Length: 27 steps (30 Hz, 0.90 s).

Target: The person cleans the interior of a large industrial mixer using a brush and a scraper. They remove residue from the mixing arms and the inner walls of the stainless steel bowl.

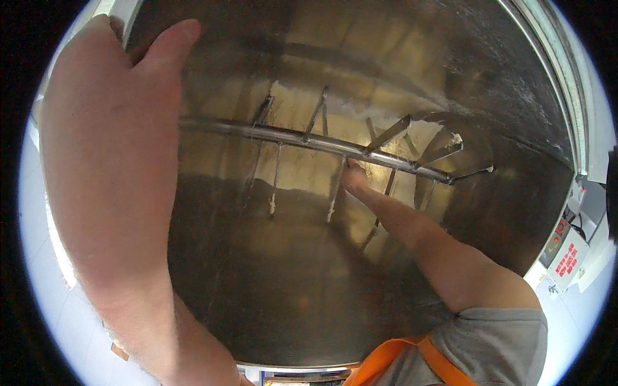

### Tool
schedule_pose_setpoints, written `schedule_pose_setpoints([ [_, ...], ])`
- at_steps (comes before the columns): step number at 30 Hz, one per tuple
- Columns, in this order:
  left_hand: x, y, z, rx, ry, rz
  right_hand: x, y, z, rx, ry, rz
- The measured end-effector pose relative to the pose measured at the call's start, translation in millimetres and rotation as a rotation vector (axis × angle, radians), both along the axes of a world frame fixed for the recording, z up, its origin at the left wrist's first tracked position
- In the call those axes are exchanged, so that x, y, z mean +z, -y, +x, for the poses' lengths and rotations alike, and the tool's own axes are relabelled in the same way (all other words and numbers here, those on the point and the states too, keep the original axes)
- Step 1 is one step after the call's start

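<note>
My right arm reaches down into a large stainless steel mixing drum [289, 275]. Deep inside, my right hand [356, 177] is at the metal mixer shaft [333, 143], right beside a thin mixing arm [336, 190]. Its fingertips are partly hidden, so whether they grip the metal is unclear. Several arms stick out from the shaft at different angles, and pale residue [455, 141] clings to some tips. My left hand [116, 62] looms large at the upper left, near the drum's rim [131, 21]. Its thumb is spread from the rest; the other fingers are mostly hidden.
The drum's metal rim [555, 72] curves along the right. Beyond it are a control box [557, 231] with red controls and a white sign [568, 260] bearing red writing. Pale floor [43, 270] shows at the left. An orange strap [386, 354] crosses my grey shirt [497, 342].
</note>
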<state>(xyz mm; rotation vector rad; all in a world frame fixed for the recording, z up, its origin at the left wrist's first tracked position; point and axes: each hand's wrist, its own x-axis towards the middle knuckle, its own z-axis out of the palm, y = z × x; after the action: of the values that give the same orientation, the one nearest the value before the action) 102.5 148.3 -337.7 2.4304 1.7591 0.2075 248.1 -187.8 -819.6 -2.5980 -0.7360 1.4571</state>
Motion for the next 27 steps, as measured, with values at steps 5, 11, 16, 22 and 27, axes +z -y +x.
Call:
schedule_pose_setpoints([
  [5,-0.1,-1.2,-5.7,-0.002,0.064,-0.043,-1.8,-4.6,5.9,0.093,0.097,0.043],
  [11,-15.2,3.1,23.5,0.035,-0.019,0.018,45.7,6.7,58.1,-0.017,-0.157,-0.058],
  [16,2.3,3.0,-2.2,-0.069,-0.195,0.204,239.7,30.5,89.0,0.106,-0.666,-0.32],
  [22,-5.5,-9.3,0.4,0.059,-0.058,-0.016,291.6,91.5,170.1,-0.064,-0.785,-0.81],
  [27,-19.1,-9.3,-12.7,0.046,0.072,-0.019,18.5,186.0,155.2,0.209,-0.51,-0.244],
])
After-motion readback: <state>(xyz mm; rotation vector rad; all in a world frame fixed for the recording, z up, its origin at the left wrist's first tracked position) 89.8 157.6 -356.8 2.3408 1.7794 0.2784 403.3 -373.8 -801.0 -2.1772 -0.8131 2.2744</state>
